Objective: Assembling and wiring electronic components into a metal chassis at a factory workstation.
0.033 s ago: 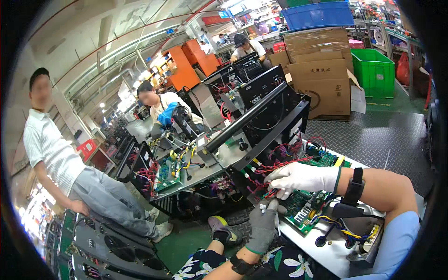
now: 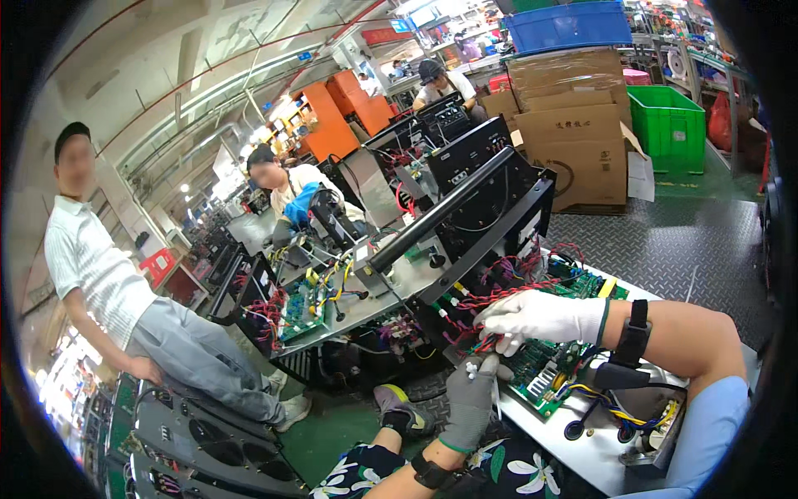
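Dressed in floral-print shorts (image 2: 532, 476) at the bottom of the frame, with a black band (image 2: 634, 333) around the right wrist and a light blue sleeve (image 2: 706, 437) at lower right. Pinching a small white connector (image 2: 472, 369) between thumb and finger of the gray-gloved left hand (image 2: 470, 401), just below and right of center. Reaching in from the right with the white-gloved right hand (image 2: 540, 320), fingers curled at a bundle of red wires (image 2: 499, 297); impossible to tell, with the fingertips partly hidden, whether gripping any. Bent over a green circuit board (image 2: 532, 370) mounted on a white panel (image 2: 573, 453), lower right of the frame, beside a yellow, blue and black cable bundle (image 2: 611, 409). Facing, at center, an opened metal chassis fitted with another green board (image 2: 303, 306), and flanked at lower left by a dark fan panel (image 2: 220, 445). Watched over at far left by a standing person (image 2: 104, 258) in a pale shirt. Joined beyond, at upper center, by a co-worker (image 2: 303, 200) in blue and cream. Backed at upper right by a cardboard box (image 2: 578, 162) and a green crate (image 2: 675, 133), and at upper center by an orange cabinet (image 2: 324, 121).
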A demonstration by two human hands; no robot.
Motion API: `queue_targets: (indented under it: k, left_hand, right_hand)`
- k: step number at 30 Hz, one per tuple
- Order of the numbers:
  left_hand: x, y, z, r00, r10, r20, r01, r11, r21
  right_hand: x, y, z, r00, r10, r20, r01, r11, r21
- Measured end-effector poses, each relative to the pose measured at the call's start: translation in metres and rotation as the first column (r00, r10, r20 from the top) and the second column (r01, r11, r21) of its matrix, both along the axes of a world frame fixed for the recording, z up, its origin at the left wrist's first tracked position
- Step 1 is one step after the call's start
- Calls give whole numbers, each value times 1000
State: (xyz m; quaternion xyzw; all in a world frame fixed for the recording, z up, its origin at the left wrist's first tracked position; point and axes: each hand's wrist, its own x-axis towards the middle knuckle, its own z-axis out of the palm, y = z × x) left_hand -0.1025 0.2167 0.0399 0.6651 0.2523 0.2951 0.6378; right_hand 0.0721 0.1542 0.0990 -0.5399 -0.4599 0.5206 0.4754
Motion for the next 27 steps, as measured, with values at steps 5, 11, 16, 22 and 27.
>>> queue_targets:
  k: [5, 11, 16, 22, 27]
  left_hand:
    - [-11, 1, 24, 998, 46, -38, -51, 989, -138]
    - [10, -1, -18, 999, -29, -36, 23, 987, -160]
    - [-5, 2, 2, 1000, 5, -22, -6, 999, -45]
    - [-12, 7, 22, 998, -65, -22, 62, 991, -119]
    - [-14, 16, 21, 983, -82, -163, 76, 996, -42]
  right_hand:
    - [-5, 12, -2, 988, 39, 146, -52, 995, 88]
    - [-23, -16, 5, 945, -246, 215, 244, 969, 37]
    - [-32, -9, 6, 577, -340, 743, -97, 874, 475]
    - [-28, -4, 1, 700, -273, 660, -125, 864, 489]
    - [-38, -10, 24, 854, -124, 505, 41, 984, 172]
